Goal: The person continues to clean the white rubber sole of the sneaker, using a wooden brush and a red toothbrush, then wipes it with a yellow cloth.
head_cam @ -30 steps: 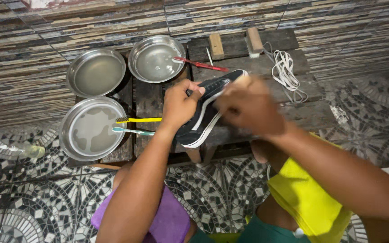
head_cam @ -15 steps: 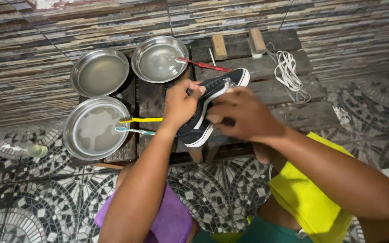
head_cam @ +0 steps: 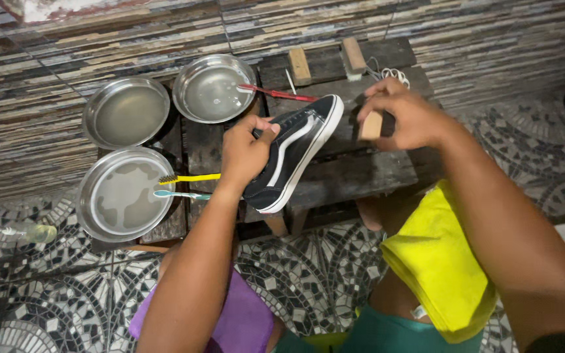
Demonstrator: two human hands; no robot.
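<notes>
Left hand clamped round black sneaker, right hand at 3 o'clock pinching tan block. Probably best: brace shoe steady, short firm strokes.

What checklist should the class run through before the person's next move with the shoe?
1. Left hand grips shoe: ok.
2. Right hand holds a small tan block: ok.
3. Block touching shoe: not ok, apart.
4. Liquid in the near pan: ok.
5. Yellow brush and teal brush rest on that pan's rim: ok.
6. Shoe laced: cannot tell.
</notes>
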